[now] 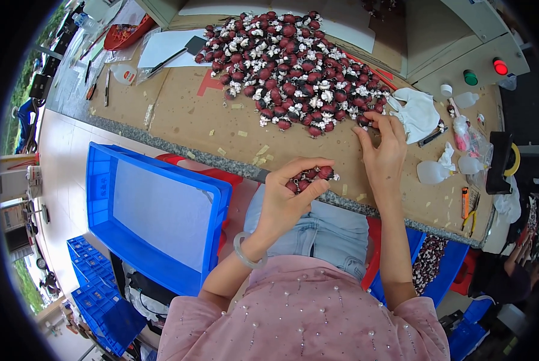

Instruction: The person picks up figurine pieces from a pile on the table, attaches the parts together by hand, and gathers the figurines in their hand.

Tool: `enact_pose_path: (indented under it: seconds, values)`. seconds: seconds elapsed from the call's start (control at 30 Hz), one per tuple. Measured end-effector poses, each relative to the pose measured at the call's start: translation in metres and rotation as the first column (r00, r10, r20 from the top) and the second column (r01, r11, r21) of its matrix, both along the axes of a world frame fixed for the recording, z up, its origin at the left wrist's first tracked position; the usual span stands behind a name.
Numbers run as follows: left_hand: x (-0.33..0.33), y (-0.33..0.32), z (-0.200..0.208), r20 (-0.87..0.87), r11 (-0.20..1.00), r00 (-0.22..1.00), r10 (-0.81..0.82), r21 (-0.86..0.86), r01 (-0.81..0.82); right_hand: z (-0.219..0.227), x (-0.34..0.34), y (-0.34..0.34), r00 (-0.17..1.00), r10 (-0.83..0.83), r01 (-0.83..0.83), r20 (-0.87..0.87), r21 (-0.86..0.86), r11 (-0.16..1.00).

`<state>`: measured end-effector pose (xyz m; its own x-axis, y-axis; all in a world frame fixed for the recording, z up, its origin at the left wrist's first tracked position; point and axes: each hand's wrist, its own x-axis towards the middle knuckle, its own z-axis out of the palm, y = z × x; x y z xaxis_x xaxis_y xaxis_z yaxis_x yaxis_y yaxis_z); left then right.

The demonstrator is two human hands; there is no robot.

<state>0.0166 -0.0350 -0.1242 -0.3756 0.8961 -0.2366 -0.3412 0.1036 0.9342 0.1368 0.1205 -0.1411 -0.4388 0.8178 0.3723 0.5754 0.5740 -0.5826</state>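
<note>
A large heap of small dark red and black balls (287, 69) with white tufts and little metal loops is spread over the cardboard-topped table (179, 111). My left hand (284, 201) is curled around several of these red balls (326, 172), held above the table's front edge. At the near right edge of the heap, my right hand (385, 150) has thumb and fingertips closed about one small dark red ball (363, 121). Whether that ball is lifted off the table, I cannot tell.
To my left stands a blue tray (95, 186) with a pale bottom. A white cloth (415, 114), plastic bottles (432, 172), an orange-handled cutter (465, 203) and yellow-handled pliers (470, 222) lie at the right. Beyond the heap is a grey cabinet (444, 57).
</note>
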Motion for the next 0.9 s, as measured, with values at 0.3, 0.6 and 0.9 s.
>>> enact_pose_path:
  seconds: [0.3,0.6,0.9]
  values:
    - [-0.006,0.011,0.005,0.258,0.876,0.841,-0.476,0.053,0.480,0.010,0.017,-0.017,0.994,-0.025,0.011,-0.102,-0.134,0.991]
    - [0.011,0.021,0.000,0.396,0.848,0.772,-0.497,0.032,0.529,0.017,0.069,-0.052,0.749,-0.262,-0.306,-0.609,-0.668,0.678]
    - [0.026,0.021,-0.003,0.597,0.963,0.763,-0.246,0.061,0.263,0.018,0.082,-0.062,0.622,-0.389,-0.476,-0.679,-0.723,0.501]
